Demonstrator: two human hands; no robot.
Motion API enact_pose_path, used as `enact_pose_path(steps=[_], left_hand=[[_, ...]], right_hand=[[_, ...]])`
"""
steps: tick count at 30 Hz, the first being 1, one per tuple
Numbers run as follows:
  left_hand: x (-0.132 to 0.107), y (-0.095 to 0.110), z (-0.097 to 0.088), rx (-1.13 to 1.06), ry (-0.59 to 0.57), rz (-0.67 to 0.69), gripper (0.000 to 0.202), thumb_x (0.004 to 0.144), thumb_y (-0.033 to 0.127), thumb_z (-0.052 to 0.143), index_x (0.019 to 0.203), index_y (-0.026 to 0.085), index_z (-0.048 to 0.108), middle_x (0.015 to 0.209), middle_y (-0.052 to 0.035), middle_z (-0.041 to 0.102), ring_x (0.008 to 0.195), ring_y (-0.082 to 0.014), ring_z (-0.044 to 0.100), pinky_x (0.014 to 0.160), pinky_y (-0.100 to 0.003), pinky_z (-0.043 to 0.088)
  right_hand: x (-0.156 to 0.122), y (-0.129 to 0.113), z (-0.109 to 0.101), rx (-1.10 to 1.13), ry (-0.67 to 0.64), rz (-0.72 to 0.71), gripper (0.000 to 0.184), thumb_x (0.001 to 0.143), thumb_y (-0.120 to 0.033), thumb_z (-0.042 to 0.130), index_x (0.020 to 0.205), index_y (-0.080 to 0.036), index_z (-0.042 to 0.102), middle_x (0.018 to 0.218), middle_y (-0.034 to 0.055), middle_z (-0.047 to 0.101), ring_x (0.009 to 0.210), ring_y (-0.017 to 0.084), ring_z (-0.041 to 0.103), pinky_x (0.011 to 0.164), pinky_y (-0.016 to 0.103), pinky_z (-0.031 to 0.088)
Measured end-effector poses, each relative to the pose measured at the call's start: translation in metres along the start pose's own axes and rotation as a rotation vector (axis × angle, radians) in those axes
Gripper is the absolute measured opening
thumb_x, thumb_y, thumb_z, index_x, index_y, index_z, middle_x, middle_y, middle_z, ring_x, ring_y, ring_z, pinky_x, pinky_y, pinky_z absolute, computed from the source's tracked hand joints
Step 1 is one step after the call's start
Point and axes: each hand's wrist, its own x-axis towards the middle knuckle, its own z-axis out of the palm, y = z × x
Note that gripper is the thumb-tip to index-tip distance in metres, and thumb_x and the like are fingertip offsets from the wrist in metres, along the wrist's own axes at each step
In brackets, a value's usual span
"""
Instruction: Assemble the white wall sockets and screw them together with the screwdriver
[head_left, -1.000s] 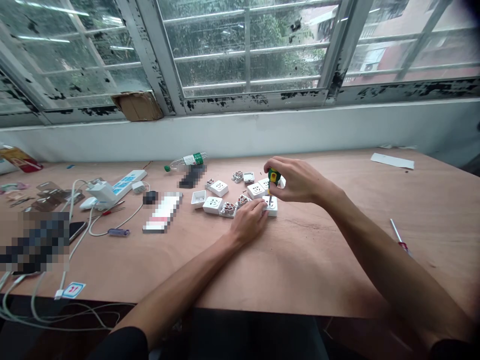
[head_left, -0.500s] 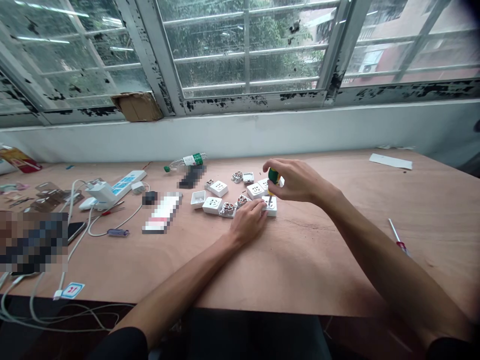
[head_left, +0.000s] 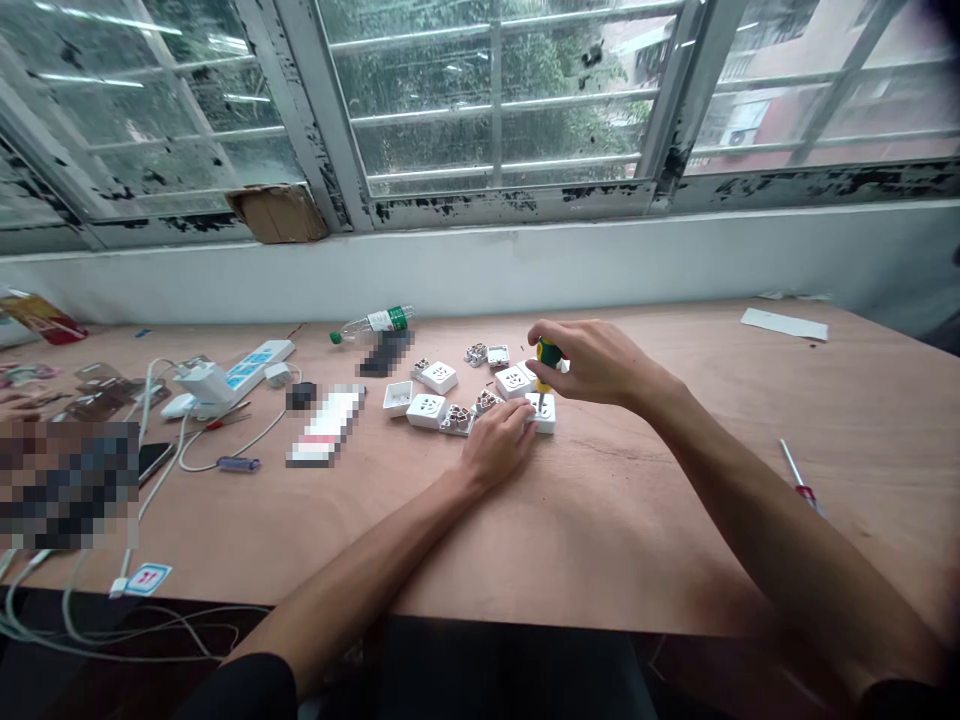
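Note:
My right hand is closed around the green and yellow handle of a screwdriver, held upright. Its shaft points down onto a white wall socket lying face up on the table. Against the left side of that socket, my left hand grips it with the fingertips. Other white sockets lie close by on the left and behind, among socket inner parts with coppery metal pieces. An open white housing sits at the group's left end.
A second screwdriver lies on the right. Left of the sockets are a power strip with cables, a purple-handled tool and a phone. A plastic bottle lies near the wall, and a paper strip at back right.
The screwdriver handle has shifted very slightly in my right fingers. My left hand stays on the socket, and the things on the table keep their places.

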Motion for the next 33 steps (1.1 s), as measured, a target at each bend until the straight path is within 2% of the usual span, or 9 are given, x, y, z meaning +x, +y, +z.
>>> enact_pose_path(steps=[5, 10, 17, 23, 29, 33], left_hand=[[0.0000, 0.0006, -0.0004, 0.000, 0.007, -0.007, 0.016, 0.093, 0.019, 0.055, 0.109, 0.018, 0.061, 0.119, -0.0099, 0.068, 0.110, -0.0238, 0.065, 0.095, -0.043, 0.057], [0.0000, 0.0005, -0.0010, 0.001, -0.001, -0.001, 0.017, 0.094, 0.020, 0.054, 0.110, 0.018, 0.060, 0.119, -0.0103, 0.068, 0.111, -0.0239, 0.065, 0.095, -0.044, 0.057], [-0.0004, 0.0001, -0.0007, 0.004, 0.001, 0.002, 0.018, 0.093, 0.019, 0.055, 0.110, 0.017, 0.061, 0.119, -0.0105, 0.068, 0.111, -0.0239, 0.065, 0.096, -0.042, 0.057], [-0.0009, -0.0003, -0.0010, 0.012, -0.002, 0.004, 0.019, 0.094, 0.021, 0.055, 0.111, 0.017, 0.060, 0.119, -0.0105, 0.067, 0.110, -0.0243, 0.065, 0.093, -0.043, 0.058], [-0.0011, -0.0005, -0.0007, 0.013, 0.008, 0.011, 0.018, 0.093, 0.019, 0.055, 0.110, 0.016, 0.060, 0.119, -0.0112, 0.068, 0.110, -0.0246, 0.065, 0.095, -0.043, 0.057], [-0.0010, -0.0003, -0.0010, 0.019, -0.002, 0.005, 0.018, 0.094, 0.020, 0.055, 0.111, 0.017, 0.060, 0.116, -0.0109, 0.068, 0.109, -0.0242, 0.065, 0.094, -0.042, 0.057]], right_hand=[[-0.0004, -0.0005, -0.0015, 0.058, -0.024, -0.034, 0.027, 0.081, -0.026, 0.052, 0.107, -0.020, 0.057, 0.093, 0.0064, 0.069, 0.069, 0.017, 0.055, 0.058, 0.030, 0.033], [0.0002, -0.0006, 0.0001, 0.014, -0.005, 0.022, 0.022, 0.085, -0.030, 0.049, 0.103, -0.021, 0.058, 0.088, 0.0055, 0.070, 0.065, 0.017, 0.055, 0.056, 0.029, 0.031], [-0.0006, -0.0002, -0.0014, 0.071, -0.024, -0.040, 0.028, 0.080, -0.026, 0.053, 0.107, -0.020, 0.057, 0.094, 0.0060, 0.070, 0.071, 0.018, 0.056, 0.058, 0.029, 0.034], [0.0008, 0.0006, 0.0010, 0.004, -0.012, 0.019, 0.025, 0.085, -0.030, 0.049, 0.105, -0.020, 0.059, 0.089, 0.0065, 0.070, 0.067, 0.018, 0.057, 0.057, 0.030, 0.031], [-0.0003, -0.0004, -0.0016, 0.077, -0.031, -0.026, 0.029, 0.081, -0.025, 0.052, 0.109, -0.019, 0.058, 0.095, 0.0065, 0.070, 0.074, 0.019, 0.059, 0.059, 0.030, 0.034], [0.0003, -0.0008, -0.0010, 0.051, -0.026, 0.009, 0.026, 0.084, -0.028, 0.051, 0.107, -0.020, 0.059, 0.089, 0.0060, 0.071, 0.069, 0.019, 0.058, 0.058, 0.030, 0.033]])
